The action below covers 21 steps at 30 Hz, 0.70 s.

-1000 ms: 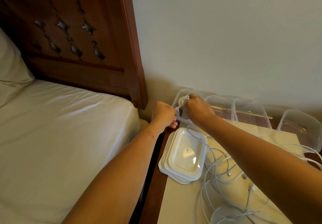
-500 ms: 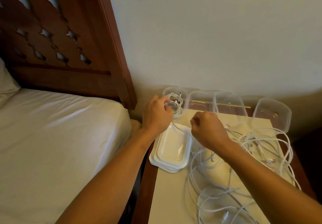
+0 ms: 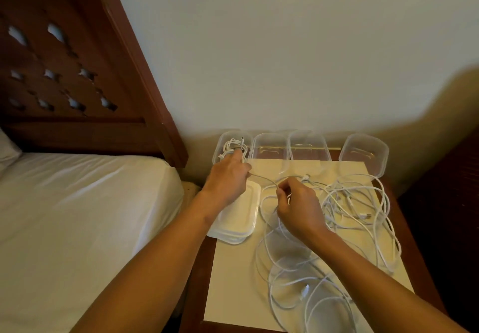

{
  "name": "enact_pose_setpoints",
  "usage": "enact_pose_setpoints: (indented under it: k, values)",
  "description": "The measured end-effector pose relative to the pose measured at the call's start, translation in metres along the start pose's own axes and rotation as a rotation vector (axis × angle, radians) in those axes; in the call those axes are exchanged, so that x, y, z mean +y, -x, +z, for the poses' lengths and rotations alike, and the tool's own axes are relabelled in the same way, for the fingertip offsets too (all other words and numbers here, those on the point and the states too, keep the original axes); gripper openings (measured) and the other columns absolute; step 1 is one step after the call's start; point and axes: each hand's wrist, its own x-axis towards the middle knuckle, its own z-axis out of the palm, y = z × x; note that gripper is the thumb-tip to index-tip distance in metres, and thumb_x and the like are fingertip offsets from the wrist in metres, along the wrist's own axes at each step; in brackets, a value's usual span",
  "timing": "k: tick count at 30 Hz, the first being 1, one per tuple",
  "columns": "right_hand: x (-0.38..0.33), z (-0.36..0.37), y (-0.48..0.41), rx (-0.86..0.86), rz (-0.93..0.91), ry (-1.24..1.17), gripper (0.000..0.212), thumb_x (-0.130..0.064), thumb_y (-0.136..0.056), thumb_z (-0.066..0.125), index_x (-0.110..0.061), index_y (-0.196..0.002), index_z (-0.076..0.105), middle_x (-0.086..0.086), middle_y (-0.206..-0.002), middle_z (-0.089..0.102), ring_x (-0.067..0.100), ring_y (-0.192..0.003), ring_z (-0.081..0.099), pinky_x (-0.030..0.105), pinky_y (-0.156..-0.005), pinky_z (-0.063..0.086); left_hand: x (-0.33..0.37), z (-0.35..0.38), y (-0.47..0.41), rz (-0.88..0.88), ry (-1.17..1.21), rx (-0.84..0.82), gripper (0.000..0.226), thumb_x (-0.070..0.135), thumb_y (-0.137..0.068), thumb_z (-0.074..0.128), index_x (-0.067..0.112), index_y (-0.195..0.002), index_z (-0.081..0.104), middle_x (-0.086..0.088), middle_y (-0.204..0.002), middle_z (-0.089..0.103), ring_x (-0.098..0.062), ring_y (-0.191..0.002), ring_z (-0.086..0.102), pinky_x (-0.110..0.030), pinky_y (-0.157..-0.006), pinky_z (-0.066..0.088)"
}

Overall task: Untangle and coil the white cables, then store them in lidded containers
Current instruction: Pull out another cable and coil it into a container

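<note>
A coiled white cable (image 3: 231,146) lies in the leftmost clear container (image 3: 220,143) at the back of the bedside table. My left hand (image 3: 228,180) reaches to that container, fingertips touching the coil; a strand runs from under it toward the right. My right hand (image 3: 298,205) pinches that white strand (image 3: 264,180) between thumb and fingers. A tangle of white cables (image 3: 350,203) spreads over the table's right and front. A stack of white lids (image 3: 241,218) sits below my left hand.
Three more clear containers stand without lids along the wall: (image 3: 269,146), (image 3: 307,143), (image 3: 365,151). Clear tubs (image 3: 290,252) lie under the cables at the front. A cream mat (image 3: 233,281) covers the wooden table. A bed (image 3: 77,216) and headboard (image 3: 77,73) are to the left.
The right hand left the container and drew back over the table, now pinching a strand. The left hand's fingers moved to the coil in the container. The camera view shifted right.
</note>
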Motion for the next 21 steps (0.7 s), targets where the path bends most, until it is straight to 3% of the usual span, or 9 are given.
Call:
enact_pose_setpoints:
  k: [3, 6, 9, 12, 14, 16, 18, 21]
  values:
    - [0.001, -0.008, 0.006, 0.012, 0.007, -0.073, 0.006, -0.024, -0.103, 0.055, -0.025, -0.099, 0.059, -0.01, -0.087, 0.064, 0.012, -0.079, 0.061, 0.042, -0.073, 0.059, 0.005, -0.005, -0.003, 0.0, 0.114, 0.15, 0.024, 0.025, -0.102, 0.06, 0.018, -0.117, 0.077, -0.011, -0.109, 0.068, -0.034, -0.1, 0.065, -0.046, -0.079, 0.057]
    - [0.002, -0.017, 0.012, 0.034, -0.013, -0.065, 0.001, -0.027, -0.1, 0.059, -0.027, -0.1, 0.058, -0.012, -0.095, 0.06, 0.015, -0.095, 0.058, 0.038, -0.08, 0.055, 0.02, -0.017, -0.004, -0.007, 0.369, 0.291, 0.021, 0.019, -0.099, 0.065, 0.02, -0.114, 0.079, -0.004, -0.104, 0.078, -0.025, -0.094, 0.071, -0.042, -0.08, 0.059]
    - [0.001, -0.028, 0.012, 0.078, -0.052, -0.03, 0.043, -0.039, -0.092, 0.069, -0.024, -0.128, 0.052, -0.007, -0.133, 0.05, 0.015, -0.127, 0.042, 0.038, -0.106, 0.044, 0.043, -0.04, -0.001, -0.039, 0.715, 0.219, 0.029, 0.003, -0.092, 0.062, 0.018, -0.108, 0.081, 0.003, -0.097, 0.078, -0.013, -0.087, 0.071, -0.034, -0.078, 0.061]
    - [-0.001, -0.042, 0.001, -0.006, -0.083, -0.064, 0.103, -0.061, -0.082, 0.075, -0.024, -0.16, 0.02, -0.006, -0.17, 0.013, 0.014, -0.154, 0.013, 0.04, -0.122, 0.021, 0.063, -0.071, 0.006, -0.082, 1.209, 0.071, 0.025, -0.002, -0.087, 0.057, 0.0, -0.098, 0.079, -0.018, -0.084, 0.074, -0.031, -0.079, 0.07, -0.044, -0.074, 0.058]
    - [-0.002, -0.048, -0.008, -0.058, -0.125, -0.075, 0.117, -0.068, -0.078, 0.075, -0.026, -0.163, 0.008, -0.007, -0.172, 0.005, 0.014, -0.158, 0.004, 0.042, -0.125, 0.012, 0.072, -0.09, 0.013, -0.039, 1.369, -0.027, 0.017, -0.001, -0.095, 0.062, -0.006, -0.101, 0.076, -0.027, -0.081, 0.07, -0.037, -0.077, 0.067, -0.049, -0.078, 0.057]
    - [-0.001, -0.052, -0.016, -0.081, -0.163, -0.064, 0.107, -0.074, -0.077, 0.069, -0.031, -0.161, 0.017, -0.008, -0.169, 0.02, 0.015, -0.158, 0.007, 0.052, -0.127, 0.008, 0.081, -0.106, 0.02, 0.05, 1.374, -0.072, 0.021, -0.001, -0.098, 0.064, -0.002, -0.118, 0.072, -0.028, -0.082, 0.07, -0.037, -0.076, 0.067, -0.047, -0.078, 0.056]
    - [0.002, -0.055, -0.019, -0.122, -0.179, -0.041, 0.081, -0.076, -0.079, 0.062, -0.04, -0.148, 0.04, -0.015, -0.156, 0.04, 0.014, -0.155, 0.017, 0.06, -0.124, 0.006, 0.089, -0.119, 0.024, 0.089, 1.39, -0.063, 0.046, 0.0, -0.097, 0.066, 0.008, -0.142, 0.058, -0.026, -0.085, 0.073, -0.034, -0.078, 0.069, -0.038, -0.075, 0.055]
    - [0.001, -0.064, -0.015, -0.119, -0.179, -0.132, 0.044, -0.07, -0.085, 0.065, -0.04, -0.116, 0.061, -0.021, -0.129, 0.06, 0.005, -0.139, 0.041, 0.056, -0.123, 0.004, 0.096, -0.136, 0.03, 0.002, 1.411, 0.047, 0.056, 0.004, -0.097, 0.066, 0.009, -0.15, 0.048, -0.02, -0.09, 0.077, -0.023, -0.08, 0.074, -0.026, -0.076, 0.056]
